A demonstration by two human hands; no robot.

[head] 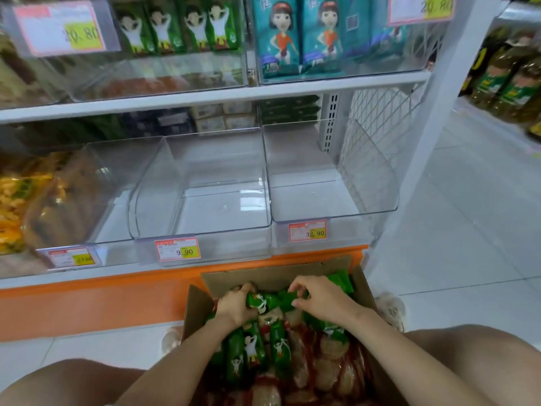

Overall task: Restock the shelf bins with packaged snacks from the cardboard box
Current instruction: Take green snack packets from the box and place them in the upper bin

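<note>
An open cardboard box [363, 291] sits on the floor between my knees, full of green snack packets [251, 350] and clear packs of brownish snacks [330, 361]. My left hand [234, 306] is down in the box, fingers curled around green packets [260, 301] near the far end. My right hand [319, 294] pinches the same cluster of green packets from the right. Above the box, two clear shelf bins stand bare: the middle bin [205, 227] tagged 9.90 and the right bin [336, 212] tagged 32.90.
The left bin [44, 200] holds yellow and brown snack bags. The upper shelf bins hold green packets [178, 27] and teal packets [298, 36]. An orange shelf base [87, 300] runs in front of the box. Tiled aisle floor [468, 230] lies to the right, with bottles [509, 80] beyond.
</note>
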